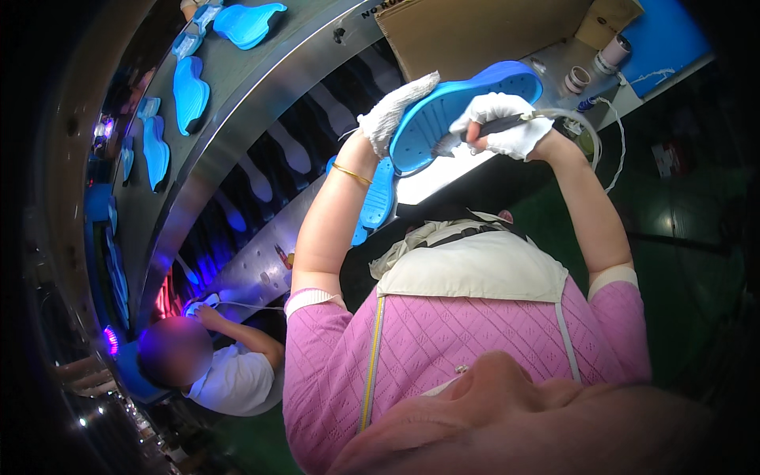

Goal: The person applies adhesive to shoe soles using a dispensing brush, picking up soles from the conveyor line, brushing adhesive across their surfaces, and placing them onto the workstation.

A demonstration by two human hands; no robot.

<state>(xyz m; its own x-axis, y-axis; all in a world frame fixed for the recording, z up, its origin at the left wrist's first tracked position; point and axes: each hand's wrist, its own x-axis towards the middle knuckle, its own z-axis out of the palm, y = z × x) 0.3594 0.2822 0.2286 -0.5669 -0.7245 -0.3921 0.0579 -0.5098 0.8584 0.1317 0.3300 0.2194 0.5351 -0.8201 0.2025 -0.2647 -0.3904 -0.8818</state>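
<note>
A blue shoe sole (423, 127) is held up in front of me, tilted, its grooved and dotted face toward me. My left hand (396, 111), in a white knitted glove, grips its left edge with the thumb side along the rim. In my right hand (507, 119), whose white glove leaves some fingertips bare, is a brush (505, 124) with a dark handle and a clear tube running off its back end. The pale bristles are at the sole's inner face, near its lower right edge. More blue soles (378, 194) lie below my left wrist.
A curved grey conveyor belt (218, 95) carries several blue soles (190, 93) at left, bordered by a metal rail (273, 70). Pale soles (289, 148) sit in a dark rack beneath. Cardboard (475, 36) and tape rolls (613, 51) are at far right. A co-worker (237, 380) works at lower left.
</note>
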